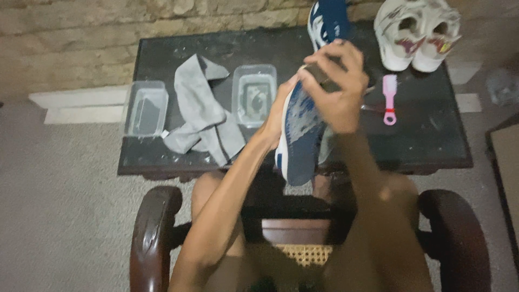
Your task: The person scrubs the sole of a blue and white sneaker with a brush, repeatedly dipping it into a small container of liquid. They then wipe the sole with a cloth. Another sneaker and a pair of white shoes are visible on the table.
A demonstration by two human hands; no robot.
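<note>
My left hand [277, 111] grips the side of a blue and white sneaker [299, 138], held sole-up above the near edge of the dark low table [432, 140]. My right hand [338, 86] is closed on a small dark brush or sponge [319, 73] pressed against the sneaker's sole near the toe. A second blue sneaker [327, 19] stands on the table just behind my hands.
On the table lie a grey cloth [203, 111], two clear plastic tubs [146, 108] [254, 94], a pink brush [390, 98] and a pair of white sneakers [416, 32]. A stone wall runs behind. I sit in a wooden armchair [154, 238] on carpet.
</note>
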